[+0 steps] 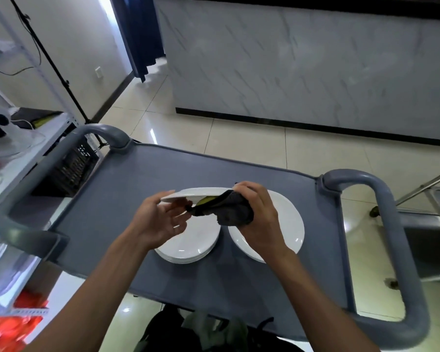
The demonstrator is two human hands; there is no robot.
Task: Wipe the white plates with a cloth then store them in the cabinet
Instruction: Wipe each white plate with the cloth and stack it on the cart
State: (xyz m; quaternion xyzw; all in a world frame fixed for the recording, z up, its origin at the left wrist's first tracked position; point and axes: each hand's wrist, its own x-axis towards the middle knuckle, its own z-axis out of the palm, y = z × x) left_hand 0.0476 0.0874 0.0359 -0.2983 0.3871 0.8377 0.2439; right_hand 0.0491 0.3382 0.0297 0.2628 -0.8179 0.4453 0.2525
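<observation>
A white plate (198,193) is held nearly level above the grey cart top (117,199). My left hand (160,219) supports it from below at its left edge, palm up with fingers spread. My right hand (258,212) grips a dark grey cloth (229,209) with a yellow-green patch and presses it against the plate's right rim and underside. Under the lifted plate sits a stack of white plates (191,247). Another white plate (287,224) lies to its right on the cart.
The cart has grey loop handles at the left (23,224) and right (401,250). A white shelf unit (15,158) with clutter stands at left, beside a black tripod leg (59,72). A marble-look counter (302,67) runs across the back. A metal frame (427,199) stands at right.
</observation>
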